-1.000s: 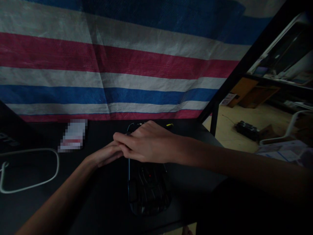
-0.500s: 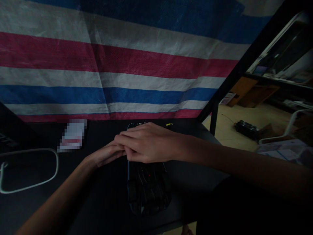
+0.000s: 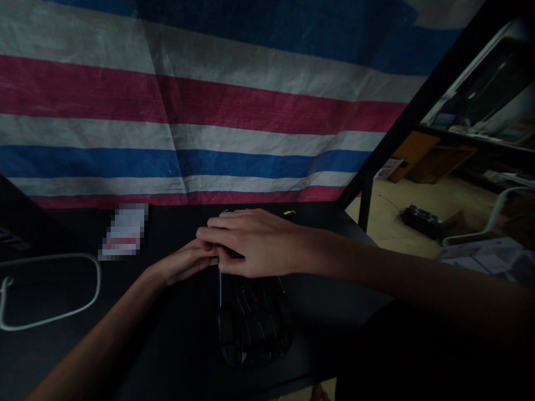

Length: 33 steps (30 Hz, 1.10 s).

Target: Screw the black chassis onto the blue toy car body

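A dark toy car (image 3: 257,323) with a small red dot on top lies lengthwise on the black table (image 3: 179,345). Its far half is hidden under my right hand (image 3: 254,242), which reaches across from the right with bent fingers, a gap showing between thumb and index finger. Coming from the left, my left hand (image 3: 186,263) is at the car's left side, its fingertips meeting those of the right hand. What either hand grips, if anything, is covered by the right hand's fingers. A small yellow item (image 3: 288,212) lies just beyond my right hand.
A striped red, white and blue sheet (image 3: 251,106) hangs behind the table. On the left are a blurred-out phone-shaped object (image 3: 125,231) and a white wire loop (image 3: 99,278). Boxes (image 3: 434,161) and a dark object (image 3: 422,220) are on the floor at right.
The right hand's thumb and index finger have parted a little, opening a dark gap between them. The toy car's near end has shifted very slightly. My left hand has hardly moved.
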Available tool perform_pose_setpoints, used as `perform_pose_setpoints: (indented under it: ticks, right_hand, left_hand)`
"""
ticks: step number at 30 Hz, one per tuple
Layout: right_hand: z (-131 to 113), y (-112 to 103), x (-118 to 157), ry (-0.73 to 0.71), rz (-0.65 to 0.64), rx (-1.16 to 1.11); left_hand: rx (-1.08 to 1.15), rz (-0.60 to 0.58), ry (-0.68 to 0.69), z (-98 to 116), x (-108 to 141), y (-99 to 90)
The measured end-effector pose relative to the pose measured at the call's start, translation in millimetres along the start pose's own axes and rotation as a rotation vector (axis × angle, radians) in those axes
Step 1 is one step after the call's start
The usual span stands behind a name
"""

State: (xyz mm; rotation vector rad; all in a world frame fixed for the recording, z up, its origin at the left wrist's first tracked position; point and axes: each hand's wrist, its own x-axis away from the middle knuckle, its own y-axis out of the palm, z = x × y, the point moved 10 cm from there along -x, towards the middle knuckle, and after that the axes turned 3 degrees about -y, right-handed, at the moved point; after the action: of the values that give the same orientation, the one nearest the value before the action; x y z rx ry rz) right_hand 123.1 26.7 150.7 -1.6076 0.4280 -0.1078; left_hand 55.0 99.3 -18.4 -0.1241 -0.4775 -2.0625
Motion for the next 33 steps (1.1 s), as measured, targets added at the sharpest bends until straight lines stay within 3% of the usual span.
perform_pose_setpoints:
  ticks: [5,11,18,26,33]
  right_hand:
    - [14,3,1,0.129,-0.031,-0.113]
    - [19,1,5,0.253,-0.010,-0.042]
    - [17,4,3,0.235,0.011,-0.053]
    - [25,-1,3,0.325,0.006,0.064]
    - [7,-1,3,0.167,-0.037,-0.102]
  left_hand:
    - [0.011,0.005,-0.013,-1,0,-1.6]
    - [0.005,0.031,-0.016,-7,-3,-11.2]
    - [0.006,0.005,-0.016,-5,-2,-5.9]
    - [0.005,0.039,-0.037,-2,0,-4.5]
    - [0.020,0.011,-0.025,-3,-1,-3.8]
